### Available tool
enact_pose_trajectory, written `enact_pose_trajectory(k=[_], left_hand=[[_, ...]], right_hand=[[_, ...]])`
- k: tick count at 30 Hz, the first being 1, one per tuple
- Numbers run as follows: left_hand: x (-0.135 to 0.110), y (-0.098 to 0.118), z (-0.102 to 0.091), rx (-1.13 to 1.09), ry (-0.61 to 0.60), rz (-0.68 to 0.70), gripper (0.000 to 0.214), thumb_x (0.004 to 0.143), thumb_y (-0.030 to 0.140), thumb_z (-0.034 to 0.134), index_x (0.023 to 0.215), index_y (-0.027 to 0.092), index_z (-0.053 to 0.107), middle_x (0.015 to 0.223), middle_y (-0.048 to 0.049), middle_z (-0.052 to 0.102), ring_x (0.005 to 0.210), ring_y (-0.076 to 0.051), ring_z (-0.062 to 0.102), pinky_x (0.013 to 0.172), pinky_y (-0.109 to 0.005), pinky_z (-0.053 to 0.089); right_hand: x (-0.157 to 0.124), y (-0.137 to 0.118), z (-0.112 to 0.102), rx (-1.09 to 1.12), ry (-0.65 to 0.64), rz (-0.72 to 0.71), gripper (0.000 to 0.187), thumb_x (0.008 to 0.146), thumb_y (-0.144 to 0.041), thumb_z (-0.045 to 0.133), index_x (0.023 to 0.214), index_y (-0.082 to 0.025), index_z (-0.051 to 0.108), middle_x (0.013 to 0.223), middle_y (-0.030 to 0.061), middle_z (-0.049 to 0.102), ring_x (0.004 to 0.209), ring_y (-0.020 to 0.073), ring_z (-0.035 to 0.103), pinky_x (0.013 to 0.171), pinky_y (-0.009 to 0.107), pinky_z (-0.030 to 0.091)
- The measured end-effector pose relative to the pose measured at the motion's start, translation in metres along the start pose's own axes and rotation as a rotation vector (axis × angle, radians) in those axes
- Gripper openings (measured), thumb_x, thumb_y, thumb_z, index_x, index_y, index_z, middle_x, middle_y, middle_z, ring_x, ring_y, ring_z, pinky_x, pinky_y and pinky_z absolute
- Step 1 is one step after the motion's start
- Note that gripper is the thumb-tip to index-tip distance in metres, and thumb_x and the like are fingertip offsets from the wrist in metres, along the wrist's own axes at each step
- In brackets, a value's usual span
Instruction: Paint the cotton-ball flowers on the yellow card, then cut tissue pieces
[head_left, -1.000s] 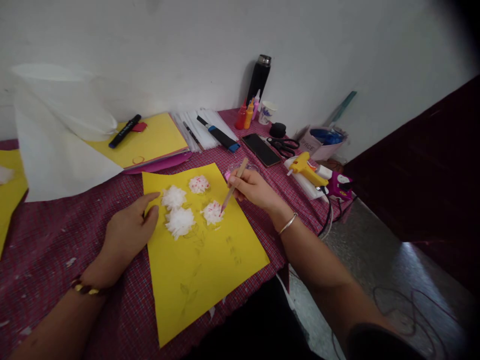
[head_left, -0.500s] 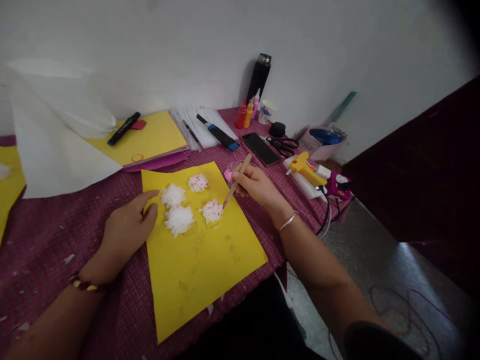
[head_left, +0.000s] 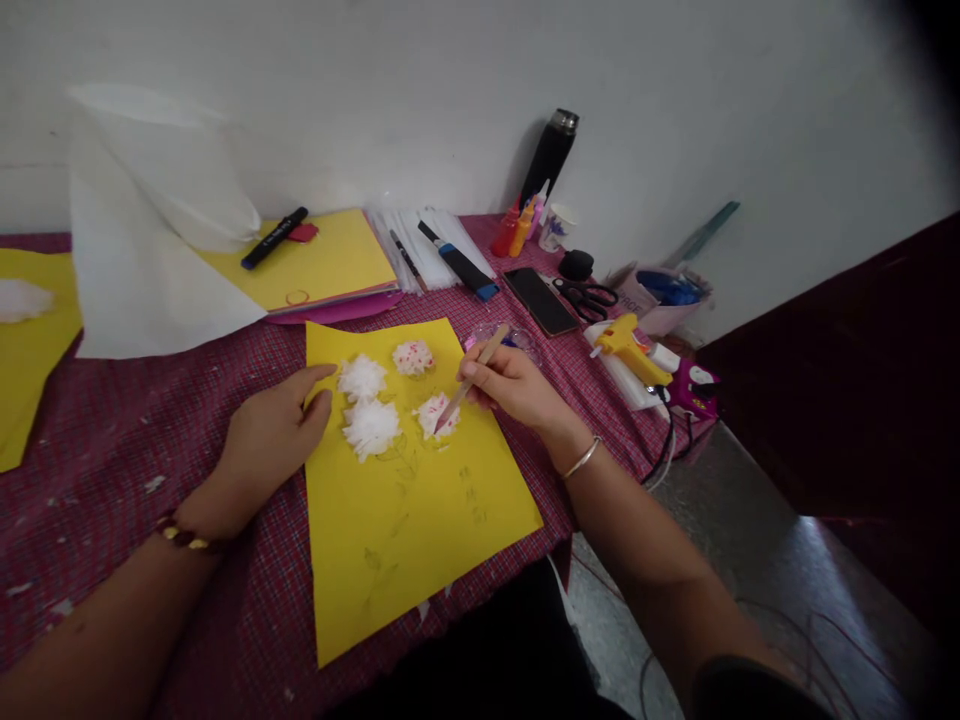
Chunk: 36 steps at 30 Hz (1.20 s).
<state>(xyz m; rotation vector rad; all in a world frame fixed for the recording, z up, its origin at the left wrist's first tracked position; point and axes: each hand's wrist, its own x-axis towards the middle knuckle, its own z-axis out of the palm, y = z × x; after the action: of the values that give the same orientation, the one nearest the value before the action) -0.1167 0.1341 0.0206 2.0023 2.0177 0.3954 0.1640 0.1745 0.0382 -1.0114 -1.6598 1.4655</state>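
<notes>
A yellow sheet of paper with pencil-drawn stems and leaves lies in front of me. Several white tissue-paper flowers are stuck near its top. Two are plain white, the lower being this flower; the upper right flower and the lower right flower carry pink-red flecks. My right hand pinches a wooden paintbrush, its tip at the lower right flower. My left hand rests at the sheet's left edge, index finger and thumb apart, holding nothing. A clear paint palette sits partly hidden behind my right hand.
Behind lie a black marker, a utility knife, a phone and scissors. Paint bottles and a black flask stand by the wall. A yellow glue gun and cables are at the right edge.
The brush tip has moved from the lower right flower's right edge to its lower middle. The whole view has shifted, so things appear further right. My left hand stays at the sheet's edge.
</notes>
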Motion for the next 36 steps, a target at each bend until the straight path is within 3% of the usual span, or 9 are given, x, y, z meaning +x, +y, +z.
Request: enact_pose_trajectory(k=[5, 8, 12, 15, 19, 26, 29, 32, 36], left_hand=[[0.001, -0.001, 0.0, 0.019, -0.006, -0.007, 0.047, 0.092, 0.037, 0.039, 0.133, 0.018, 0.054, 0.087, -0.0046, 0.07, 0.057, -0.013, 0.05, 0.061, -0.026, 0.037], [0.001, -0.002, 0.0, 0.016, 0.003, 0.004, 0.047, 0.092, 0.037, 0.038, 0.132, 0.019, 0.054, 0.098, -0.0062, 0.071, 0.062, -0.014, 0.054, 0.067, -0.027, 0.04], [0.001, -0.004, 0.001, 0.024, 0.005, -0.032, 0.048, 0.091, 0.04, 0.04, 0.132, 0.021, 0.055, 0.083, -0.0021, 0.069, 0.057, -0.015, 0.053, 0.063, -0.027, 0.04], [0.002, -0.005, 0.002, 0.025, 0.01, -0.044, 0.047, 0.09, 0.041, 0.04, 0.13, 0.023, 0.056, 0.081, -0.0004, 0.068, 0.056, -0.015, 0.054, 0.06, -0.026, 0.04], [0.003, -0.006, 0.003, 0.024, 0.008, -0.029, 0.047, 0.091, 0.043, 0.038, 0.13, 0.023, 0.055, 0.087, -0.0012, 0.07, 0.059, -0.015, 0.056, 0.065, -0.027, 0.043], [0.002, -0.003, 0.001, 0.041, 0.005, -0.021, 0.048, 0.091, 0.038, 0.039, 0.133, 0.02, 0.054, 0.101, -0.0051, 0.071, 0.062, -0.014, 0.057, 0.069, -0.027, 0.043], [0.001, -0.002, 0.001, 0.026, 0.009, 0.0, 0.048, 0.092, 0.037, 0.038, 0.133, 0.019, 0.055, 0.103, -0.0075, 0.072, 0.064, -0.016, 0.059, 0.069, -0.029, 0.045], [0.002, -0.003, 0.003, 0.023, 0.029, 0.013, 0.048, 0.092, 0.037, 0.038, 0.133, 0.02, 0.056, 0.098, -0.0068, 0.072, 0.07, -0.018, 0.063, 0.072, -0.029, 0.046], [0.002, -0.004, 0.007, 0.035, 0.041, 0.016, 0.048, 0.091, 0.037, 0.037, 0.132, 0.021, 0.057, 0.102, -0.006, 0.072, 0.08, -0.02, 0.067, 0.078, -0.029, 0.048]], right_hand=[[0.001, 0.001, 0.0, -0.06, 0.042, -0.05, 0.032, 0.083, -0.05, 0.061, 0.078, -0.019, 0.054, 0.059, -0.0043, 0.054, 0.047, 0.0064, 0.047, 0.045, 0.019, 0.039], [-0.001, -0.003, -0.014, -0.027, 0.213, -0.089, 0.035, 0.084, -0.053, 0.059, 0.079, -0.02, 0.052, 0.056, -0.0051, 0.051, 0.045, 0.0066, 0.046, 0.043, 0.019, 0.037], [-0.005, -0.007, -0.047, -0.098, 0.519, -0.102, 0.032, 0.088, -0.05, 0.054, 0.077, -0.021, 0.051, 0.055, -0.0054, 0.048, 0.044, 0.0065, 0.043, 0.043, 0.019, 0.034], [-0.005, -0.002, -0.071, -0.189, 0.64, -0.049, 0.027, 0.089, -0.042, 0.054, 0.074, -0.02, 0.052, 0.053, -0.0055, 0.046, 0.044, 0.0066, 0.042, 0.042, 0.019, 0.032], [-0.001, 0.01, -0.083, -0.278, 0.624, 0.034, 0.023, 0.088, -0.034, 0.055, 0.072, -0.018, 0.053, 0.051, -0.0054, 0.048, 0.043, 0.007, 0.043, 0.043, 0.019, 0.034], [0.006, 0.021, -0.075, -0.21, 0.475, 0.082, 0.022, 0.088, -0.031, 0.053, 0.071, -0.017, 0.054, 0.049, -0.0045, 0.05, 0.041, 0.0073, 0.045, 0.042, 0.019, 0.034], [0.004, 0.017, -0.071, -0.141, 0.51, 0.068, 0.024, 0.087, -0.036, 0.055, 0.072, -0.018, 0.054, 0.048, -0.0053, 0.049, 0.039, 0.0067, 0.043, 0.04, 0.019, 0.032], [0.001, 0.007, -0.056, -0.046, 0.534, 0.007, 0.028, 0.087, -0.044, 0.055, 0.074, -0.02, 0.052, 0.05, -0.0062, 0.048, 0.04, 0.0062, 0.041, 0.04, 0.019, 0.032], [-0.005, -0.004, -0.015, 0.015, 0.357, -0.081, 0.032, 0.087, -0.05, 0.056, 0.077, -0.02, 0.052, 0.054, -0.0057, 0.05, 0.042, 0.0068, 0.044, 0.042, 0.02, 0.035]])
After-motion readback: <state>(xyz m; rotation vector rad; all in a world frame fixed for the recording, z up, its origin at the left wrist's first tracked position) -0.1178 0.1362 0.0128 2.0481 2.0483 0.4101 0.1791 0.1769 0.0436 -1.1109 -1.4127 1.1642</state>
